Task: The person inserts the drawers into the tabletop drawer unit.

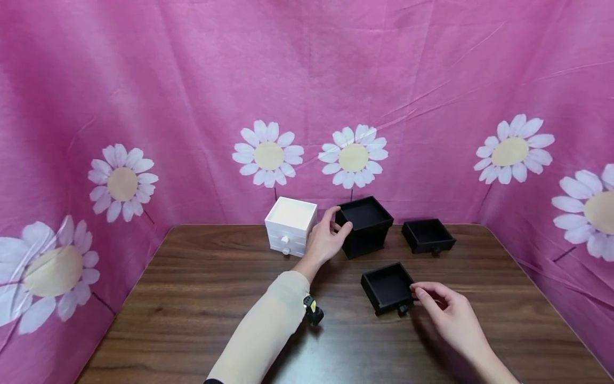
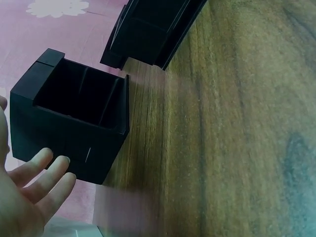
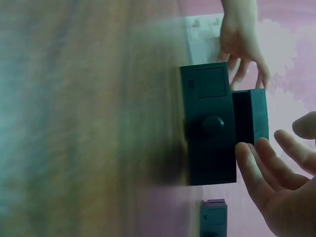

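Observation:
A black cabinet box [image 1: 364, 240] with an open front stands at the back of the table. My left hand [image 1: 327, 239] reaches to its left side, with thumb and forefinger at the top edge. Three other fingers [image 2: 52, 180] extend loosely along the cabinet's side in the left wrist view. In front of the cabinet lies a black drawer [image 1: 387, 288], its round knob [image 1: 402, 309] facing me. At the drawer's right side is my right hand [image 1: 448, 314], fingertips at the wall, fingers loosely bent. The right wrist view shows its thumb standing away from the drawer front [image 3: 210, 158].
A second black drawer [image 1: 428, 236] sits at the back right. Left of the black cabinet stands a small white drawer cabinet [image 1: 290, 226] with round knobs. The wooden table [image 1: 201, 298] is enclosed by a pink cloth [image 1: 307, 80] printed with daisies.

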`<act>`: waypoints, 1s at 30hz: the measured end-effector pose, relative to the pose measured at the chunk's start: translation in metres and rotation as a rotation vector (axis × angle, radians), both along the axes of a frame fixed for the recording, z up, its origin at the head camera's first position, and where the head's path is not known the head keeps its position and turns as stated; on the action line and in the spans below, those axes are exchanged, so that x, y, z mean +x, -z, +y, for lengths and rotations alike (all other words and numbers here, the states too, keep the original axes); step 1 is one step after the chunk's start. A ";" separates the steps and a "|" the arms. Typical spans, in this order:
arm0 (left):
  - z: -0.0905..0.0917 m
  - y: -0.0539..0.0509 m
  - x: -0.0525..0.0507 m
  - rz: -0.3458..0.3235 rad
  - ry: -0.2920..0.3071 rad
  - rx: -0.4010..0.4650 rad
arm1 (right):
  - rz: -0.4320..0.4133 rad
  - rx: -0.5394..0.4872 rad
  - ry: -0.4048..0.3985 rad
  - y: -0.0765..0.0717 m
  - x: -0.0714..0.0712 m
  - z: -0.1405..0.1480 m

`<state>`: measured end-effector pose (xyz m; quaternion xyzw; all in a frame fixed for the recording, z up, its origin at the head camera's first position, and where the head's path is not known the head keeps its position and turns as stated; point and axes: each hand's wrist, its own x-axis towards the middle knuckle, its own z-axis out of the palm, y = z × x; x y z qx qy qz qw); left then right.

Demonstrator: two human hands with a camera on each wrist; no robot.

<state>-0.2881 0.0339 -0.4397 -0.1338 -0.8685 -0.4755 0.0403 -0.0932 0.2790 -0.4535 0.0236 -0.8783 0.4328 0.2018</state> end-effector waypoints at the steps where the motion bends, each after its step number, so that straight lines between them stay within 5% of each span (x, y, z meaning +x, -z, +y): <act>1: 0.000 0.000 -0.001 0.004 -0.002 -0.004 | -0.012 0.011 0.008 0.001 0.001 0.001; 9: -0.001 -0.001 -0.004 0.028 0.023 -0.035 | -0.123 0.178 0.096 0.007 0.006 0.003; 17: 0.001 0.001 -0.006 0.031 0.024 -0.020 | -0.271 0.236 0.093 0.007 0.004 0.006; 24: 0.002 0.003 -0.006 0.010 0.029 0.027 | -0.444 0.161 0.050 0.005 -0.002 0.006; 30: 0.002 0.005 -0.006 0.001 0.034 0.042 | -0.504 0.062 0.009 0.007 -0.005 0.004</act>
